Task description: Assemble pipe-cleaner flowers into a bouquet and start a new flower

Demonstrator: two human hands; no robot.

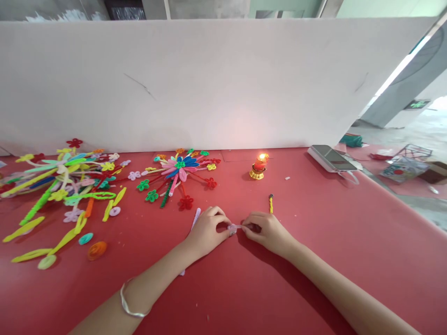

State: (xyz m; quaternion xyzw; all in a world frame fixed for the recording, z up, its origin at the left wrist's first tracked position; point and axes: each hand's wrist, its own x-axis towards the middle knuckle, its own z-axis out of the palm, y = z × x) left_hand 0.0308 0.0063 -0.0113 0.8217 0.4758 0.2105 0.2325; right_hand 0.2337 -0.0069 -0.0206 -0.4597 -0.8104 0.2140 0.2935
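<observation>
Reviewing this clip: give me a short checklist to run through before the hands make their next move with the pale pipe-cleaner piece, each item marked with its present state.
1. Both hands on the piece: left hand and right hand pinch the pale pipe-cleaner piece between them: ok.
2. Piece's exact shape readable: cannot tell, too small.
3. Lit candle apart from hands: ok.
4. Yellow stick touching right hand: cannot tell.
5. Finished flower cluster clear of the forearms: ok.
</observation>
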